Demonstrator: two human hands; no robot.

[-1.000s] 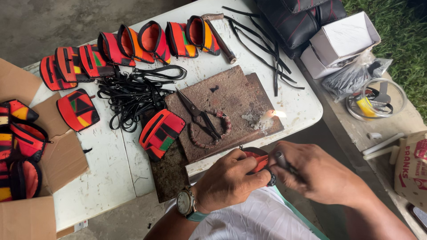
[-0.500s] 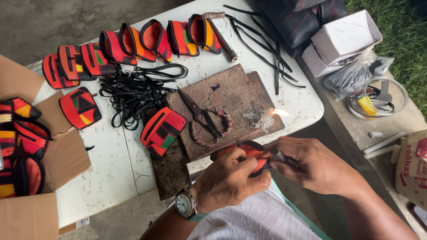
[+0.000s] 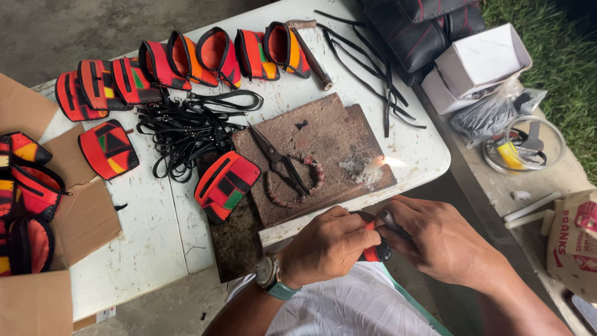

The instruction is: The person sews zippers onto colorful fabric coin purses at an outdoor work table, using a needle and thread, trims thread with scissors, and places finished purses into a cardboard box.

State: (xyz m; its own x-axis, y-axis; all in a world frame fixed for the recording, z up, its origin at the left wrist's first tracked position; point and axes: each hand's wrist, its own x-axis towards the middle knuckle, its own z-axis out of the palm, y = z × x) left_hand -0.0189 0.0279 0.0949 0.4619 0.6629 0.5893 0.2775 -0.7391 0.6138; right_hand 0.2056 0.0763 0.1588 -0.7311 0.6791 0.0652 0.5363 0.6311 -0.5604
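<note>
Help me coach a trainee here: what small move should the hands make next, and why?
Probably bring the small red-and-black piece up to the flame. The left hand and right hand pinch it together at the table edge, just below the flame burning on the brown board, with the scissors lying unused.

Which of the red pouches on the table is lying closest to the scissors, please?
The red pouch resting on the brown board's left edge, just left of the scissors; the others lie farther away.
</note>
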